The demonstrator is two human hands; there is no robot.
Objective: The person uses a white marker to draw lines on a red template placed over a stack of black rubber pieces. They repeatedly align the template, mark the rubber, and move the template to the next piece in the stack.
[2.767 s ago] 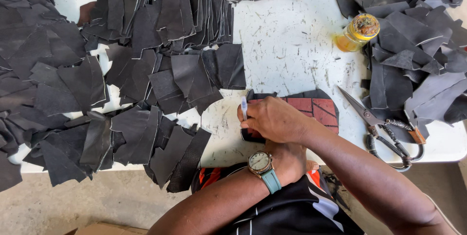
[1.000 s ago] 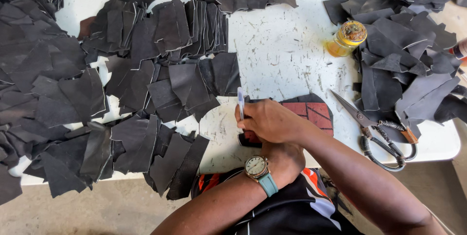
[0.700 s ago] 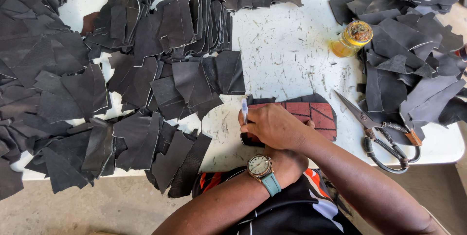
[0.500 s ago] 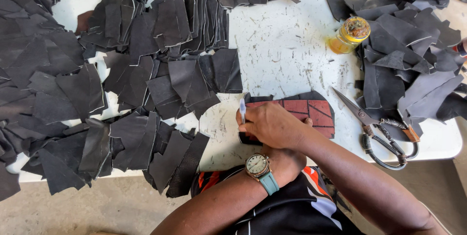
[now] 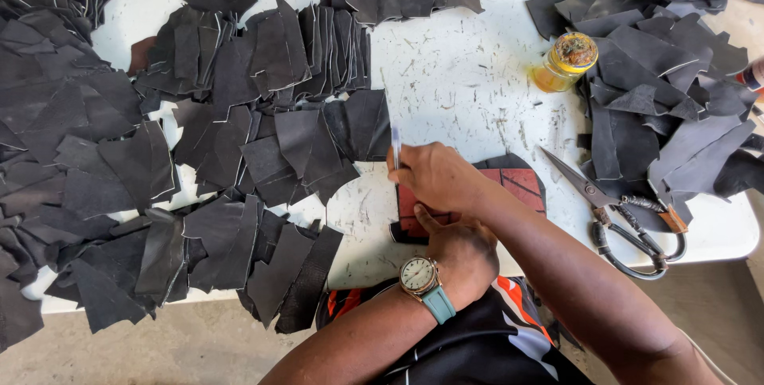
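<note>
- right hand [image 5: 434, 178] is gripping a thin pen [image 5: 395, 146] tight over the reddish pattern piece [image 5: 521, 186]
- left hand [image 5: 461, 250] is pressing flat, fingers tucked under, can't tell their spread

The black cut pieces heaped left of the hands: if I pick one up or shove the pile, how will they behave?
The black cut pieces probably flop: several curl and droop over the white table edge. They look thin and light, so a push would likely slide several overlapping ones together. Matte surfaces suggest little slip.
</note>
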